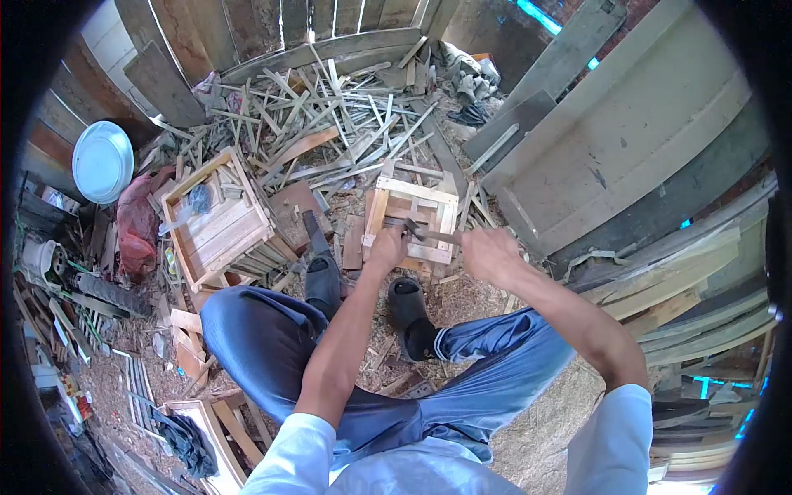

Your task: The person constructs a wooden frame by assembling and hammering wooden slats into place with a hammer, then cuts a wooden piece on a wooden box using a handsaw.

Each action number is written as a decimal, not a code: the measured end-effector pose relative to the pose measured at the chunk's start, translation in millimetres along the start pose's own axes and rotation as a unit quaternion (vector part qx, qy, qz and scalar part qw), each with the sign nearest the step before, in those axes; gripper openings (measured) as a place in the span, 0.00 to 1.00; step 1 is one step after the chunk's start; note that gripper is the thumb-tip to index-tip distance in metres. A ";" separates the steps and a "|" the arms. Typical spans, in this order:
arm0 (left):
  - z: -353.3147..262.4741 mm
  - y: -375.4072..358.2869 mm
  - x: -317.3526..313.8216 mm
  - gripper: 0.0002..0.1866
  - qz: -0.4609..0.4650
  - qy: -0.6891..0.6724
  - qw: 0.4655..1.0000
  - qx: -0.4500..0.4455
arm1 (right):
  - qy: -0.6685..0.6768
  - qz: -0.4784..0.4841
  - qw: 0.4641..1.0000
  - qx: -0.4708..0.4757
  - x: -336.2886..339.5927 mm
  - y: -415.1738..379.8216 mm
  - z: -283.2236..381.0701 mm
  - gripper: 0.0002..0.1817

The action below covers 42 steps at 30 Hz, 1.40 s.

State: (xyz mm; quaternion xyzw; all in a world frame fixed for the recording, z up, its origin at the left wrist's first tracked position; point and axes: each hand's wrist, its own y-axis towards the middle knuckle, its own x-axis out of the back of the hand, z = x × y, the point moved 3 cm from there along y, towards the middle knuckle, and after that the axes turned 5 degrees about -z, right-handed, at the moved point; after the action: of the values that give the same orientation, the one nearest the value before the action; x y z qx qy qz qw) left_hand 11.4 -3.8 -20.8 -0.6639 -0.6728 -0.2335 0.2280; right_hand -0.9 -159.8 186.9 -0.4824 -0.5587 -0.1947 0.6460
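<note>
A small slatted wooden frame [419, 190] sits on low wooden pieces on the ground in front of my feet. My right hand [491, 254] is closed round the handle of a hammer [440, 237] at the frame's right side. The hammer's dark head lies over the near part of the frame, right beside my left hand [387, 246]. The fingers of my left hand are curled together at the frame's near left corner. What they pinch, if anything, is too small to make out.
To the left, a wooden box [223, 223] holds a small blue bag and wood pieces. A saw [314, 233] stands by my foot. Scrap sticks [330, 124] pile up behind the frame. Large boards [619, 140] lean at the right, and a metal basin [103, 162] is far left.
</note>
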 end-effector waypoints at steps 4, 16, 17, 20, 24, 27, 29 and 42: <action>-5.0 -6.5 0.5 0.11 -0.004 -0.035 0.999 -0.016 | 0.000 0.000 1.000 -0.001 5.7 -2.8 5.3 0.11; -3.2 -11.8 2.8 0.11 -0.040 -0.026 0.998 -0.034 | 0.034 0.005 0.997 -0.067 1.1 -7.9 -11.6 0.11; -1.6 -11.9 0.5 0.12 -0.043 -0.030 0.998 -0.044 | 0.027 0.018 0.997 -0.076 -5.7 -7.2 -18.6 0.11; -10.1 -14.6 1.8 0.12 -0.081 -0.033 0.994 -0.068 | 0.083 -0.025 0.992 -0.095 11.6 -19.4 -24.5 0.14; -21.0 -17.4 3.2 0.09 -0.159 0.007 0.983 -0.096 | 0.190 -0.120 0.968 -0.115 27.5 -46.2 -28.1 0.18; -51.7 -19.8 -4.7 0.10 -0.159 0.069 0.976 -0.128 | 0.264 -0.169 0.939 -0.140 22.3 -55.0 -43.0 0.22; -68.3 -19.1 -32.7 0.14 -0.088 0.153 0.971 -0.164 | 0.325 -0.220 0.905 -0.165 -9.4 -50.2 -57.8 0.23; -57.0 -4.9 -57.8 0.21 0.017 0.112 0.964 0.241 | 0.589 -0.272 0.718 -0.251 -126.2 -25.4 -62.4 0.23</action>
State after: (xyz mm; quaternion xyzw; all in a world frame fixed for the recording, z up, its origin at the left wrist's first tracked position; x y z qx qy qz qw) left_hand 7.1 -84.5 -11.7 -0.5703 -0.6678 -0.1330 0.4594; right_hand -25.6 -260.2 88.0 -0.2420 -0.1036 -0.7402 0.6187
